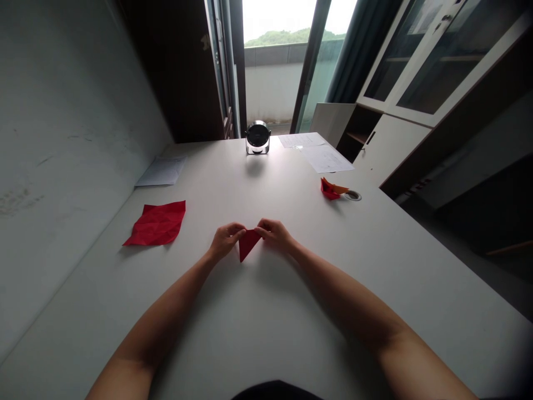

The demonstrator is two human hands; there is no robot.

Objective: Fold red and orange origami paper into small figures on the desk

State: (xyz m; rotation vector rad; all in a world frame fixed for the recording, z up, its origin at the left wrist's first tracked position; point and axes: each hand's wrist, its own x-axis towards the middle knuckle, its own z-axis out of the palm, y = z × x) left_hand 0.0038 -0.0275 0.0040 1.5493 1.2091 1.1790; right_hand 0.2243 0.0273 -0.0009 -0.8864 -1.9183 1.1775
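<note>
A small piece of folded red paper (248, 244), triangular with one point toward me, is held between my hands over the middle of the table. My left hand (227, 239) pinches its upper left corner between thumb and fingers. At the upper right corner, the thumb and fingers of my right hand (275, 232) pinch it too. The fingertips partly cover the paper's top edge. Off to the left lies a creased, unfolded red sheet (156, 223), its edges lifting a little from the tabletop.
On the white table (258, 328), red and orange folded paper boats (332, 190) sit right, beside a round cable-hole ring (353, 195). A small black-and-silver fan (257, 138) stands at the back. Printed sheets (322, 155) lie back right, more papers (161, 170) by the left wall.
</note>
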